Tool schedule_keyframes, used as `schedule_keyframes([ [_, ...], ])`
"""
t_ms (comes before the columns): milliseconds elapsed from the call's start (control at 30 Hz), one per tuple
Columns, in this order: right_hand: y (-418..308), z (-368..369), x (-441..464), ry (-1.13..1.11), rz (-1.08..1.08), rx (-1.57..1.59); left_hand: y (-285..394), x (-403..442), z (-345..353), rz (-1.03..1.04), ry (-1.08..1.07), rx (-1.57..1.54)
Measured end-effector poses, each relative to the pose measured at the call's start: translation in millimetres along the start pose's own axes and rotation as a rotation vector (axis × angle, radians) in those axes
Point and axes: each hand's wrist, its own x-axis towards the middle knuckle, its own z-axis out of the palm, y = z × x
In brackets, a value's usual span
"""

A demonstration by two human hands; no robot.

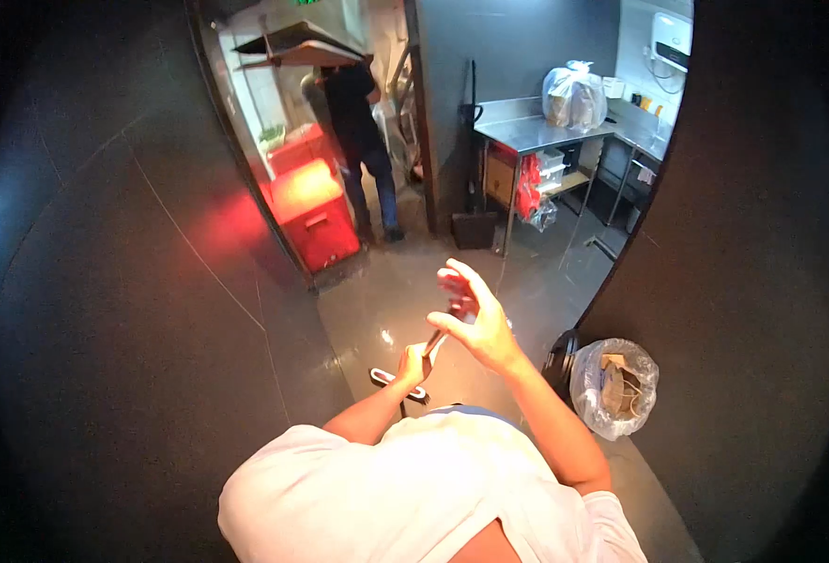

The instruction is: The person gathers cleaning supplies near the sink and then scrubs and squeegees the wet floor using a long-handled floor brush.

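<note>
Two bare hands meet in front of a pale shirt, with one narrow stick between them. The left hand, the lower of the two, is closed around the stick, which slants up from its fist toward the right hand. The right hand is raised, its fingers parted in a loose curve and its thumb held away from them; they are blurred, so I cannot tell whether they touch the stick.

Just past the left hand, one black-and-white brush head shows low over the floor. To the right stands one bin with a clear liner, holding brown paper-like waste, beside the wall.

Farther on, one long-handled dustpan stands upright against the dark wall, next to a metal surface. One bulging clear bag sits on top; beneath are one red bag and some clear containers.

Through the doorway on the left are two red boxes, one behind the other, the nearer one's top glowing under warm light. Beside them one person in dark clothes stands with a wide, flat load at head height. One white wall unit hangs at the far right.
</note>
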Motion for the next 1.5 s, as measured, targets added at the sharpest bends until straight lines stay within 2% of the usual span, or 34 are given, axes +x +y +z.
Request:
schedule_keyframes([
  [33, 1, -4, 3, -0.001, 0.060, 0.109, 3, 0, 10, -0.012, 0.003, -0.129],
  [100, -9, -17, 5, 0.016, 0.178, 0.229, 17, -20, 27, 0.122, 0.062, -0.034],
  [133, -3, -31, 5, 0.021, 0.070, 0.109, 65, -26, 8, 0.253, 0.077, 0.202],
  [167, -10, -37, 5, 0.040, 0.061, 0.227, 82, -35, 4, 0.069, -0.019, 0.070],
  [200, -8, -39, 6, 0.072, -0.054, 0.272, 109, -43, -2, 0.152, 0.081, 0.018],
  [267, -12, -39, 16, 0.126, 0.064, 0.563, 121, -55, 4, 0.056, 0.111, 0.032],
  [333, 18, -61, 26, -0.106, 0.033, 0.635, 102, -72, 33, -0.094, 0.114, 0.030],
  [367, 33, -67, 27, -0.090, 0.105, 0.621, 92, -76, 45, -0.151, 0.115, 0.027],
  [467, 87, -75, 23, -0.010, 0.195, 0.595, 38, -96, 91, -0.138, 0.055, 0.009],
  [533, 104, -52, 9, 0.024, 0.239, 0.531, 19, -111, 85, -0.102, 0.048, 0.029],
  [600, 96, -51, -6, 0.015, 0.247, 0.528, 13, -115, 87, -0.106, -0.029, 0.048],
  [733, 89, -65, -20, 0.030, 0.171, 0.486, 2, -97, 100, 0.101, -0.168, 0.171],
  [800, 89, -75, -28, 0.050, 0.106, 0.395, 4, -78, 110, 0.098, -0.132, 0.072],
  [867, 94, -83, -34, 0.203, 0.066, 0.317, 6, -54, 125, 0.058, -0.148, 0.023],
  [933, 99, -91, -33, 0.396, 0.102, 0.160, 12, -32, 152, 0.006, -0.006, -0.075],
  [1000, 101, -95, -27, 0.324, 0.054, 0.096, 10, -3, 171, 0.160, 0.139, -0.085],
  [1067, 95, -66, -17, 0.287, -0.053, -0.081, 26, 19, 161, 0.201, 0.105, -0.106],
  [1100, 96, -69, -17, 0.158, -0.115, 0.025, 32, 31, 157, 0.240, 0.088, -0.116],
  [1133, 74, -67, -12, 0.081, -0.078, 0.013, 36, 46, 154, 0.291, 0.072, -0.122],
  [1167, 56, -70, -9, 0.053, -0.152, -0.011, 46, 50, 155, -0.005, -0.134, -0.333],
  [1200, 38, -75, 0, 0.025, -0.230, -0.001, 69, 54, 150, 0.152, -0.094, -0.215],
  [1233, 20, -80, 8, -0.005, -0.308, 0.011, 112, 53, 125, 0.302, 0.132, 0.019],
  [1267, -1, -88, 17, -0.043, -0.369, 0.053, 118, 55, 128, 0.388, 0.105, 0.096],
  [1300, -17, -95, 16, 0.013, -0.323, 0.108, 134, 49, 110, 0.398, 0.013, -0.077],
  [1367, -27, -107, 2, 0.122, -0.243, 0.235, 144, 29, 92, 0.427, -0.084, -0.048],
  [1400, -24, -110, -4, 0.182, -0.215, 0.302, 130, 13, 91, 0.356, -0.180, 0.052],
  [1500, 20, -95, -15, 0.309, -0.058, 0.385, 72, -29, 78, 0.231, -0.136, 0.214],
])
